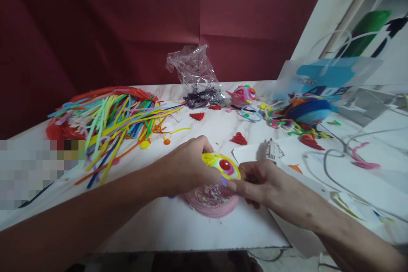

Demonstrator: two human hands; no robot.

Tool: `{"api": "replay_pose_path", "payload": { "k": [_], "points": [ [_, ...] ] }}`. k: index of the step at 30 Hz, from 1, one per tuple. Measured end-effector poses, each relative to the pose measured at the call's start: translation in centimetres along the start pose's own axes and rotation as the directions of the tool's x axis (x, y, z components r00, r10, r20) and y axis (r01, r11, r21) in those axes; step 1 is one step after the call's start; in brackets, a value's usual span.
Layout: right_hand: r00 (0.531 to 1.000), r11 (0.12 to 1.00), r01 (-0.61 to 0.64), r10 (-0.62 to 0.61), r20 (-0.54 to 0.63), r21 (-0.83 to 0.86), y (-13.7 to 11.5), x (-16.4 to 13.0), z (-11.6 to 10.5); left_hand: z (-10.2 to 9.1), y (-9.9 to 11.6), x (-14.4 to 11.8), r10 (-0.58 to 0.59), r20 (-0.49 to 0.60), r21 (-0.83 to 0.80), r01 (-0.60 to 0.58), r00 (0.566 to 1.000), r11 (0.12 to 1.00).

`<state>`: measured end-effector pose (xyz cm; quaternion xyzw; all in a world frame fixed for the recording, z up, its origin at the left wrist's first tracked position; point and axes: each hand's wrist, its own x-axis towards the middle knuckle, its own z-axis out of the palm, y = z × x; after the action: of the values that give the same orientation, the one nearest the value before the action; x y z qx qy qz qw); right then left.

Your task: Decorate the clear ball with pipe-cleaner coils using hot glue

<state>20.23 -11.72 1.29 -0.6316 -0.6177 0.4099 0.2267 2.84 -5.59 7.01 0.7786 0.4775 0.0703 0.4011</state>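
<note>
Near the front edge of the white marbled table [197, 229], a pink coiled bowl [213, 204] with glittery scraps inside and a yellow coiled dome [222, 165] with a red centre sitting on its top. Left hand [185, 165] curled over the dome's left side, fingers wrapped and pressed against it. Right hand [259, 182] against the dome's right side, thumb and forefinger pinching a purple bit at the seam between dome and bowl, remaining fingers curled under. Well to the left of the bowl, a large sprawl of colourful pipe cleaners [111, 123], red, green, yellow, blue and orange, some strands trailing toward the left forearm. Behind the bowl, small red fan shapes [239, 139] scattered on the tabletop. Farther behind, a crumpled clear plastic bag [194, 72] holding dark purple bits, and just right of that a pink finished ball [244, 94]. Behind and to the right of the bowl, a blue coiled piece [307, 110] amid loose scraps, a white sheet of paper [287, 148] and grey cables [331, 165] looping across it. Backing the table, a dark red wall [127, 21]; at the far right, a blue and white carrier bag [328, 78].
</note>
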Motion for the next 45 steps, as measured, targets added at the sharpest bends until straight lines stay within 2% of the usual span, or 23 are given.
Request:
{"api": "replay_pose_path", "payload": {
  "k": [5, 11, 18, 26, 32, 38, 45],
  "points": [
    [1.000, 1.000, -0.011, 0.011, 0.001, -0.004, 0.3, 0.1, 0.1, 0.0, -0.6, 0.3, 0.053, 0.015, 0.009, -0.053, 0.998, 0.999],
    [0.997, 0.993, 0.048, -0.054, 0.052, 0.110, 0.8, 0.1, -0.2, -0.4, -1.1, 0.7, 0.120, 0.060, 0.021, -0.121, 0.991, 0.992],
    [0.990, 0.965, 0.114, -0.130, 0.055, 0.235, 1.2, 0.5, 0.0, -0.1, -0.7, 0.7, 0.140, -0.028, 0.107, -0.136, 0.990, 0.985],
    [0.973, 0.943, 0.224, -0.202, -0.112, 0.247, 1.4, 2.5, 0.2, -0.2, -1.8, 1.9, 0.025, -0.114, -0.035, -0.030, 0.993, 0.999],
    [0.962, 0.933, 0.266, -0.240, -0.132, 0.243, 1.1, 3.0, 0.2, -0.3, -1.9, 1.4, -0.012, -0.121, -0.108, -0.001, 0.993, 0.994],
    [0.945, 0.921, 0.316, -0.285, -0.159, 0.227, 1.6, 2.8, 0.8, -0.1, -1.8, 1.0, -0.053, -0.143, -0.167, 0.029, 0.988, 0.986],
    [0.908, 0.887, 0.400, -0.351, -0.228, 0.231, 2.9, 3.4, 1.5, 0.2, -2.2, 1.1, -0.049, -0.145, -0.264, 0.009, 0.988, 0.964]
  ]
}}
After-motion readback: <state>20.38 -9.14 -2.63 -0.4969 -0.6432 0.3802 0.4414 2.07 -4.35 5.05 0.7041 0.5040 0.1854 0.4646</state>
